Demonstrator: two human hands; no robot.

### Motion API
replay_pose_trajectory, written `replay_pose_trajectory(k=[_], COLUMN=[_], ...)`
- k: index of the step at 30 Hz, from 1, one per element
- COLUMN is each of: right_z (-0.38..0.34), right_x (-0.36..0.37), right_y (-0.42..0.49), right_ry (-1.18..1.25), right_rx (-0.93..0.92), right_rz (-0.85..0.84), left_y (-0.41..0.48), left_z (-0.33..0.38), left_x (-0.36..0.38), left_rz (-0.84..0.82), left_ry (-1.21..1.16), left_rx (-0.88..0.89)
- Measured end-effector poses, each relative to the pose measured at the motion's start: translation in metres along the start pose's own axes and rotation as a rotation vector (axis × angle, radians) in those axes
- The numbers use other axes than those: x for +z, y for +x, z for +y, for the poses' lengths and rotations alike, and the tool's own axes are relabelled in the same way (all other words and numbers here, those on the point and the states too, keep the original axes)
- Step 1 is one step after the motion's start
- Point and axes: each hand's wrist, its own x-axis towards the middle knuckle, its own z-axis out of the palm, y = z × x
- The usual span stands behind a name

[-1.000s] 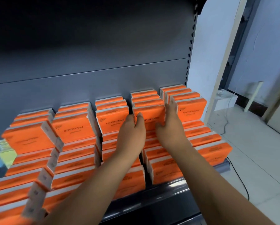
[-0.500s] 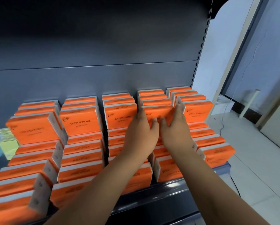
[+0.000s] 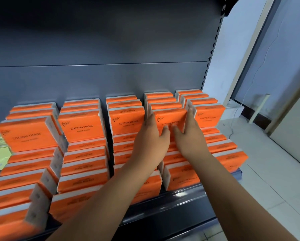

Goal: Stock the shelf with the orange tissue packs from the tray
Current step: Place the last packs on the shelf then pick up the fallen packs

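Pinched pack [image 3: 170,117] by its side edges with left hand [image 3: 151,138] and right hand [image 3: 189,138], thumbs on its face, fingers nearly straight. Stood upright fronting the fourth row on shelf [image 3: 163,206]; probably gripped so to square it, label outward.

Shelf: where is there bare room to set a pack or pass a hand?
Free: the narrow front lip and the space above the packs before the back panel. Crowded: five tight columns; left hand and right hand hold the upright pack.
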Motion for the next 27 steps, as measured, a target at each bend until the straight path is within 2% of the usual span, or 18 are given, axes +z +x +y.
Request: replay_pose_trajectory(k=[8, 14, 17, 21, 27], right_z=[-0.004, -0.014, -0.020, -0.032, -0.036], right_x=[0.001, -0.009, -0.013, -0.024, -0.059], right_y=[-0.005, -0.026, -0.032, -0.045, -0.073], right_ry=[-0.022, -0.030, -0.169, -0.256, -0.162], right_rx=[0.008, 0.000, -0.044, -0.037, 0.004], right_rz=[-0.008, 0.018, -0.006, -0.025, -0.072], left_y=[-0.005, -0.017, -0.024, -0.033, -0.063], left_z=[-0.003, 0.014, 0.018, 0.022, 0.048], left_x=[0.000, -0.020, -0.027, -0.035, -0.030], left_rz=[-0.020, 0.063, 0.042, 0.031, -0.017], left_ry=[0.047, 0.394, 0.492, 0.524, 0.544], left_rx=[0.033, 0.207, 0.225, 0.251, 0.311])
